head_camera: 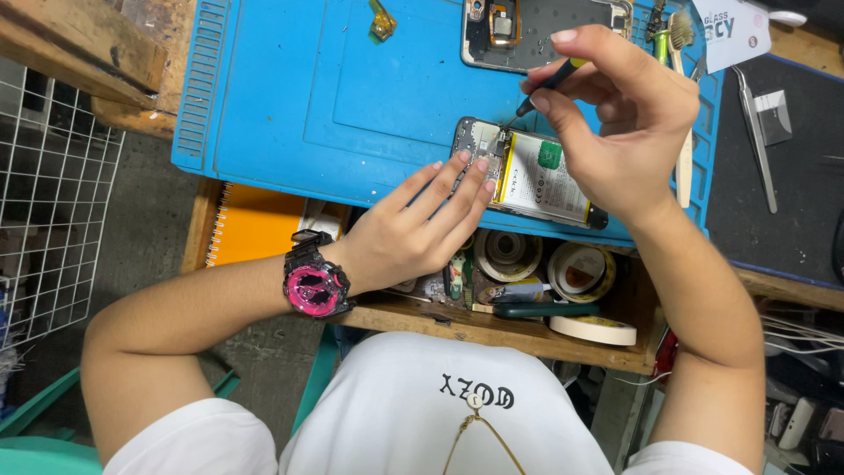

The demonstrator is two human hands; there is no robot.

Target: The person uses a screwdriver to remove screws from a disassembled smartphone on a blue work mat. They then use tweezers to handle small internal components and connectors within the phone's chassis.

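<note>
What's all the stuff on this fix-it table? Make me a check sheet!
Surface: blue work mat on a wooden bench.
Job's things: opened phone with its battery showing; thin screwdriver tip at the phone's top corner.
Clutter: phone back cover, tweezers, brush, tape rolls in the open drawer, orange notebook.
Grippers: left hand steadies the phone with its fingertips; right hand pinches the screwdriver.
Cables: small orange flex strip on the mat; white wires at the right.
Surroundings: wire grid at the left, concrete floor.
</note>
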